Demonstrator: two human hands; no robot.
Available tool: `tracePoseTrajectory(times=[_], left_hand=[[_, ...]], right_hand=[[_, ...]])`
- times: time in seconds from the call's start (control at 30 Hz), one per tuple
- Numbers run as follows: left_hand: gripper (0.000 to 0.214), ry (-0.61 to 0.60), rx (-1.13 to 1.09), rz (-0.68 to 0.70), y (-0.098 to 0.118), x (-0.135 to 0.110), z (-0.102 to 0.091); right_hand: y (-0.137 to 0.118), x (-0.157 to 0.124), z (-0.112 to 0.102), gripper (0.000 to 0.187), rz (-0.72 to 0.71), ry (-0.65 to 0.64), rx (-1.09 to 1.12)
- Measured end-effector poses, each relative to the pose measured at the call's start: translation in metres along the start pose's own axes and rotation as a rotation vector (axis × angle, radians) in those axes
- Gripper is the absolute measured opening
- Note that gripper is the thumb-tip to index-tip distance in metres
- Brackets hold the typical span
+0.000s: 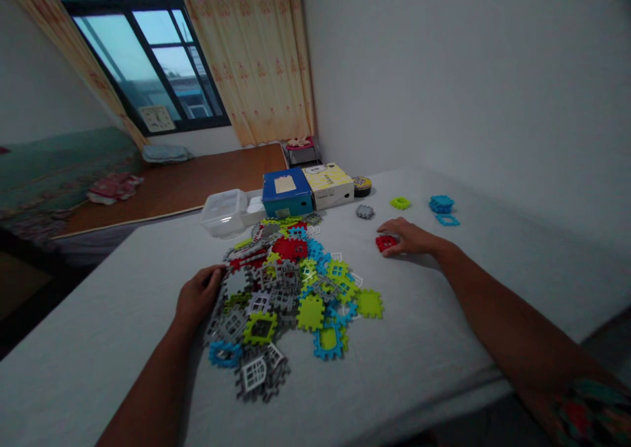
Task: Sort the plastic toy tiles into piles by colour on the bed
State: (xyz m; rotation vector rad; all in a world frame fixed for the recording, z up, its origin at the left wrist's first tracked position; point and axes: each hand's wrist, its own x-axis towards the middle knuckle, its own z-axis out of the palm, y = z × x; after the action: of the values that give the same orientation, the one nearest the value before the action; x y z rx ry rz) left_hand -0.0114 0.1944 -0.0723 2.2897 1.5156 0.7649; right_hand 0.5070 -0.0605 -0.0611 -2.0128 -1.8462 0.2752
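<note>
At the right of the cloth-covered table, my right hand (408, 236) has its thumb and fingers around a small stack of red toothed plastic building tiles (385, 243). My left hand (198, 294) rests against the left edge of a big mixed heap, its fingers curled; what they enclose, if anything, is hidden. That heap holds grey, red, blue and lime interlocking tiles, among them a lime square (310, 313), a blue frame (328, 342) and small white window pieces (254, 374). Beyond my right hand lie a grey stack (365, 212), a lime stack (400, 203) and a blue stack (441, 204).
Behind the heap stand a clear plastic box (223, 213), a blue box (286, 192), a yellow and white box (328, 185) and a round black and yellow tin (362, 186). A white wall (468, 92) borders the table on the right.
</note>
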Motion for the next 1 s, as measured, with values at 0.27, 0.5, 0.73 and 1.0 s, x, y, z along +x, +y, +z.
tracePoseTrajectory(times=[0.27, 0.5, 0.73, 1.0], left_hand=[[0.047, -0.010, 0.001, 0.003, 0.003, 0.000, -0.002], [0.048, -0.008, 0.005, -0.003, -0.001, 0.000, 0.000], [0.049, -0.020, 0.007, -0.005, -0.004, 0.002, 0.000], [0.049, -0.014, 0.022, 0.003, 0.002, 0.001, -0.002]], right_hand=[[-0.084, 0.006, 0.045, 0.058, -0.314, -0.043, 0.260], [-0.109, 0.008, 0.062, 0.068, -0.386, -0.051, 0.244], [-0.107, 0.008, 0.058, 0.040, -0.230, -0.104, 0.547], [-0.100, 0.014, 0.057, 0.030, -0.170, -0.091, 0.633]])
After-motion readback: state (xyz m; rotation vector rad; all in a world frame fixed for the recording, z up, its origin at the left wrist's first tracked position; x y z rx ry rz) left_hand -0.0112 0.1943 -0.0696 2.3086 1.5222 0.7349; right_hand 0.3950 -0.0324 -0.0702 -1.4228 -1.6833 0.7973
